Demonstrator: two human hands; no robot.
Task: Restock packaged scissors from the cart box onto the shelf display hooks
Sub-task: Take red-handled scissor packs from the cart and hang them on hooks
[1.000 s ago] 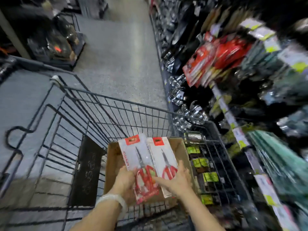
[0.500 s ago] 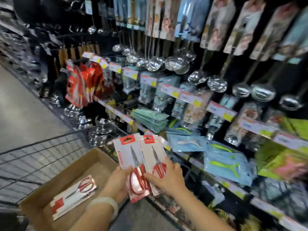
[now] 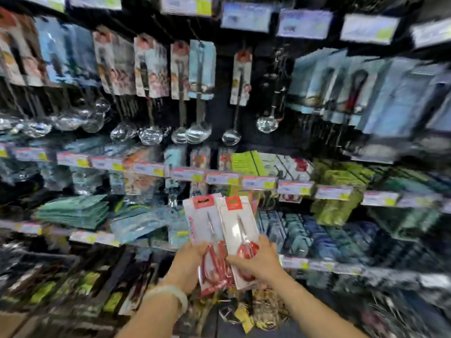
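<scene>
Item: two packs of scissors, white cards with red header tabs and red-handled blades, held at lower centre of the frame in front of the shelf display. Left pack [image 3: 203, 230] is gripped by the left hand [image 3: 186, 267], thumb over the card's lower front and fingers curled behind; right pack [image 3: 240, 230] is pinched by the right hand [image 3: 260, 263], thumb lying across the red handles and the other fingers wrapped round the card's right edge. Orientation: both cards upright, header tabs uppermost, fanned slightly and overlapping at the inner edges. Held by the bottom end, the hang holes stay free and lead toward the hooks, a grip that appears chosen for threading rather than carrying. A pale bracelet [image 3: 170, 292] sits on the left wrist. Surroundings: hanging ladles [image 3: 195, 132] with carded handles across the upper half; a row of price tags [image 3: 222, 178] along the rail just above the packs; stacked teal packets [image 3: 73, 211] at middle left; green-labelled goods [image 3: 336, 206] at middle right. The view is motion-blurred, so the target hook cannot be picked out, nor any red scissors already hung. The cart box is out of view. Status, as judged: packs carried to the display, not yet hung.
</scene>
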